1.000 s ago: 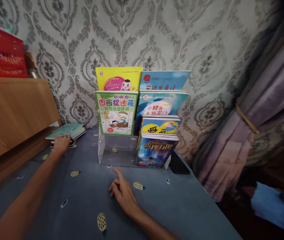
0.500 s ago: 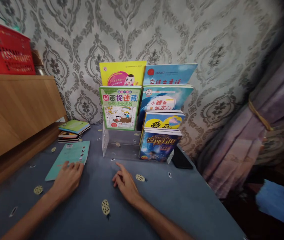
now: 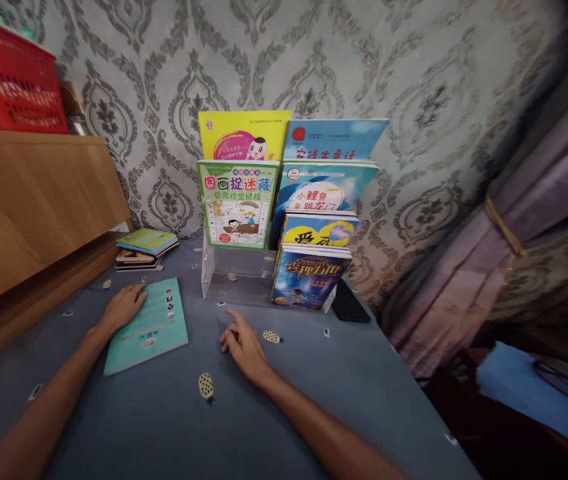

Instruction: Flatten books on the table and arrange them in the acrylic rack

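Touching teal bk (image 3: 157,330) w/ L hand (image 3: 123,308), grip unclear.

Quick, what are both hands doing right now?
Left hand: on the edge of the green-blue book; can't tell if it grips.
Right hand: loosely open, pointing finger out, holding nothing that shows.

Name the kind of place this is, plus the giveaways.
Likely a room in a home: damask-style wallpaper, a tied-back curtain, and a clear rack of illustrated books on a pineapple-print surface.
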The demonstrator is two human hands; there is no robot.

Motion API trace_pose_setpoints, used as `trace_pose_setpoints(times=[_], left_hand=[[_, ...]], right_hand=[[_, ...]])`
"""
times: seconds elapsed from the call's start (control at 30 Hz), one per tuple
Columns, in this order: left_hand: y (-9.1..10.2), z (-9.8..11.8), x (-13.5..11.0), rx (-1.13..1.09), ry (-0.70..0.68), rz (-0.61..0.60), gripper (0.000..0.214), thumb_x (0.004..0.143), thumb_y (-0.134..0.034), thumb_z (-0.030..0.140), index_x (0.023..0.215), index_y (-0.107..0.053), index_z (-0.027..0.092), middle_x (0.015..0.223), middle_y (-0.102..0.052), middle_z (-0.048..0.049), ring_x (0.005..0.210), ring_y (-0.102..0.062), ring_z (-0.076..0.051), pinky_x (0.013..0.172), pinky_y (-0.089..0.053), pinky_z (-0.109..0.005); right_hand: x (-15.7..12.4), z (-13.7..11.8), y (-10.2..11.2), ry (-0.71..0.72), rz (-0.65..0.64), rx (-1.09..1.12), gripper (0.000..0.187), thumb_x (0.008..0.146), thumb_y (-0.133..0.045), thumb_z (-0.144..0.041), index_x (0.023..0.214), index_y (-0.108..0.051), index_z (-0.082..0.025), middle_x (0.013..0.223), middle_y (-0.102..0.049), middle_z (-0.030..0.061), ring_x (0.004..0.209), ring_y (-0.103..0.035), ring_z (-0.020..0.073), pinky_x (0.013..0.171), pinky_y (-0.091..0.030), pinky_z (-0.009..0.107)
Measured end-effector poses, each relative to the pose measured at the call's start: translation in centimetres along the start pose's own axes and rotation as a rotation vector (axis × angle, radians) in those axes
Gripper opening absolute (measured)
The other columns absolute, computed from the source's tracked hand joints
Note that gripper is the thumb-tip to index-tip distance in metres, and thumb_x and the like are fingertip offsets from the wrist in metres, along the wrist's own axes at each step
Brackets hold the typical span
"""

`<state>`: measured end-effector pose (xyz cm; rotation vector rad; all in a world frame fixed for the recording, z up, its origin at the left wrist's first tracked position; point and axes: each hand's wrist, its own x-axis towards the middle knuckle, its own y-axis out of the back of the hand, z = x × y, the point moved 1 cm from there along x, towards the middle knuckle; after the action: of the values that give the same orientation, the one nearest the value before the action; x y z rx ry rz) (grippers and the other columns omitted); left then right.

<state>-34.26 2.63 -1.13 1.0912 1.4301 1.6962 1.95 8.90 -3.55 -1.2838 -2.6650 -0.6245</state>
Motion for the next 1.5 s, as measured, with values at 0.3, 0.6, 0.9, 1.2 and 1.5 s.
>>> trace_pose_setpoints(times=[0.3,0.6,0.9,1.2,1.5], left_hand=[[-0.7,2.1,-3.9,-0.024,-0.078,0.061,0.06,0.097,-0.026,0.044,0.138,-0.058,0.013,0.137,-0.063,-0.0149,0.128,-0.057,-0.031,0.107,-0.046,-0.047],[-0.4,7.6,-9.2,-0.221,-0.298,0.071,0.055,0.098,-0.033,0.045,0.137,-0.058,0.016,0.141,-0.061,-0.0119,0.135,-0.053,-0.026,0.115,-0.04,-0.049],[-0.9,16.1,-9.5,-0.377,-0.407,-0.029,0.051,0.099,-0.036,0.042,0.14,-0.055,0.017,0.147,-0.055,-0.0114,0.142,-0.045,-0.026,0.118,-0.034,-0.052],[-3.1,24.2,-9.2,-0.553,-0.516,0.022,0.046,0.099,-0.032,0.023,0.14,-0.051,0.017,0.144,-0.058,-0.0127,0.141,-0.047,-0.023,0.119,-0.035,-0.05],[-2.1,24.6,-9.7,-0.525,-0.542,0.012,0.046,0.101,-0.03,0.029,0.14,-0.051,0.017,0.147,-0.055,-0.0114,0.143,-0.044,-0.023,0.12,-0.032,-0.051]], right_hand=[[-0.5,-0.6,0.1,0.014,0.065,-0.138,0.045,0.091,-0.046,-0.017,0.135,-0.052,-0.021,0.101,-0.071,0.0056,0.086,-0.068,0.0187,0.086,-0.054,0.037],[-3.0,-2.7,1.7,0.203,-0.061,-0.346,0.041,0.095,-0.044,-0.018,0.134,-0.056,-0.02,0.128,-0.065,0.0123,0.123,-0.057,0.0244,0.11,-0.044,0.047],[-4.2,-1.8,4.5,0.255,-0.142,-0.544,0.037,0.098,-0.049,-0.024,0.134,-0.057,-0.017,0.145,-0.056,0.0161,0.14,-0.046,0.0253,0.119,-0.033,0.052],[-4.2,-1.8,6.7,0.239,-0.186,-0.689,0.044,0.097,-0.052,-0.024,0.138,-0.054,-0.009,0.142,-0.057,0.0213,0.141,-0.046,0.0283,0.119,-0.033,0.052],[-5.4,0.6,10.3,0.052,-0.091,-0.734,0.05,0.1,-0.047,-0.034,0.145,-0.049,-0.013,0.154,-0.046,0.0184,0.148,-0.036,0.0284,0.12,-0.032,0.054]])
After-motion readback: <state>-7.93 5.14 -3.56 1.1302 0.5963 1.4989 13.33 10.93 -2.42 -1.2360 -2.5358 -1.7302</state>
